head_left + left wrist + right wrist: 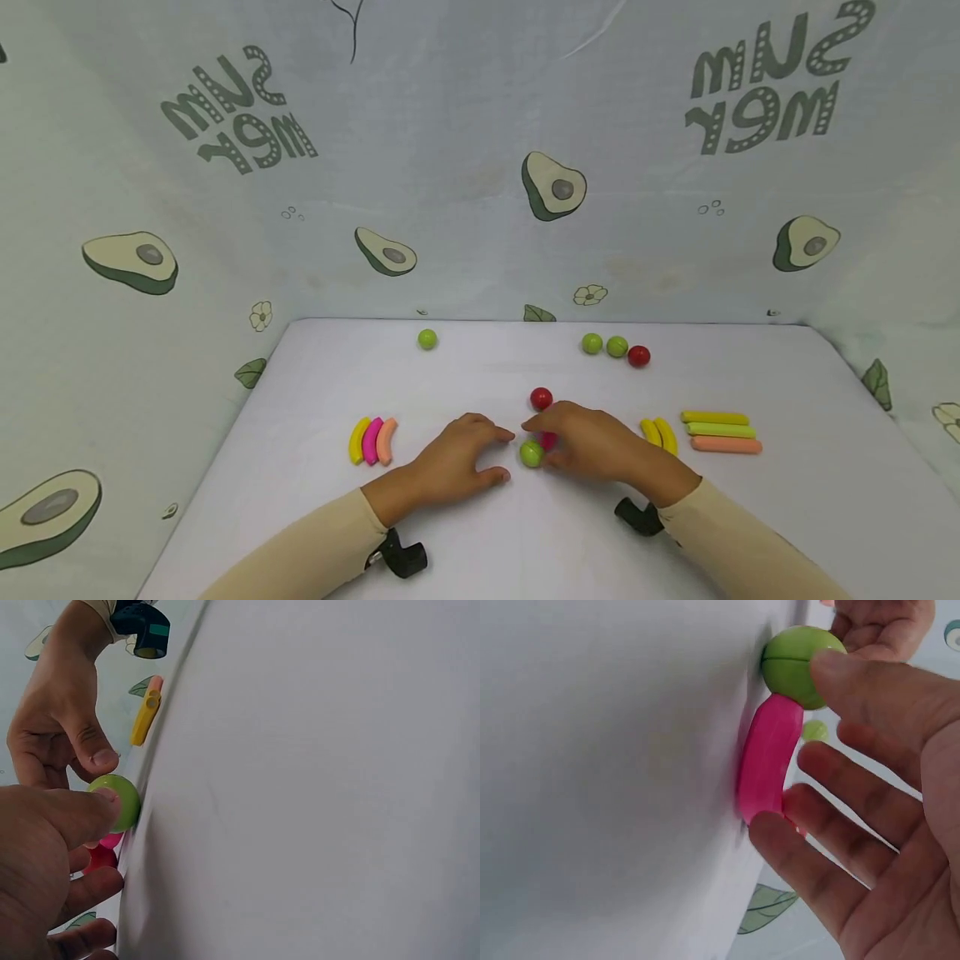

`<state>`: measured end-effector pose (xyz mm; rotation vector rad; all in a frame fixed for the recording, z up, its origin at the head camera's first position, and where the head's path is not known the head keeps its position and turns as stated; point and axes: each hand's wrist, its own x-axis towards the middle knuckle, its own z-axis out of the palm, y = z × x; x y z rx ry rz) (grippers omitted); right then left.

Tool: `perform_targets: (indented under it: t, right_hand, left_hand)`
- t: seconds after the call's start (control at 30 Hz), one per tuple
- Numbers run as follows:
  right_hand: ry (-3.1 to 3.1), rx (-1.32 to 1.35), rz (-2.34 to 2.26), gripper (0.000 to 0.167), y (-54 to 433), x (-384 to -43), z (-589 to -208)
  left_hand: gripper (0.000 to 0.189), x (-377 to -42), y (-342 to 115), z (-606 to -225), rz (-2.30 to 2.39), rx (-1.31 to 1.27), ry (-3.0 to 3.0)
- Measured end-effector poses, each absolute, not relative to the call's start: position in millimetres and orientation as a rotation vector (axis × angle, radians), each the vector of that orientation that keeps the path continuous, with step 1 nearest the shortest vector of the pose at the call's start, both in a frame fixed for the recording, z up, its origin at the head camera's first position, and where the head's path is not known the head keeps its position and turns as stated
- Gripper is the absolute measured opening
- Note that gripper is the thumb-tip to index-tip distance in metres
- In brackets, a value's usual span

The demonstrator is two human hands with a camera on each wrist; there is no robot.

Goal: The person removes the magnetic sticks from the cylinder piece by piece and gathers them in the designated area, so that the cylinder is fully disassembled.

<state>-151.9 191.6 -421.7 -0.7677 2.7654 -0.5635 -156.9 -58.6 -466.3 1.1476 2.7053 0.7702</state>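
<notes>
Near the middle of the white table, a green ball touches one end of a pink curved piece. My right hand reaches over both. In the right wrist view its thumb lies against the ball, and a fingertip is at the piece's other end, the fingers spread. My left hand is on the ball's left side, fingers loosely extended, a small gap from it in the head view. Just beyond my right fingers sits a red ball. In the head view the right hand covers most of the pink piece.
Yellow, magenta and peach curved pieces lie left. At right are yellow curved pieces and three straight sticks. Along the back stand a green ball, two more green balls and a red ball.
</notes>
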Motion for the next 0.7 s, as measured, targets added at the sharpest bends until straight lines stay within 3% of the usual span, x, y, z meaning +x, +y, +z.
perform_targets:
  t: [0.13, 0.4, 0.7]
  right_hand:
    - [2.858, -0.646, -0.532, 0.042, 193.9, -151.1, -420.3]
    - [2.837, -0.485, -0.488, 0.057, 192.8, -149.9, -426.9]
    - [2.825, -0.521, -0.53, 0.042, 186.5, -149.1, -430.6]
  left_hand:
    - [0.048, -157.0, -57.2, -465.7, 0.78, 1.165, 2.698]
    - [0.049, -157.9, -47.6, -468.0, 0.772, 1.22, 2.679]
    - [0.047, -156.3, -37.8, -467.4, 0.77, 1.249, 2.673]
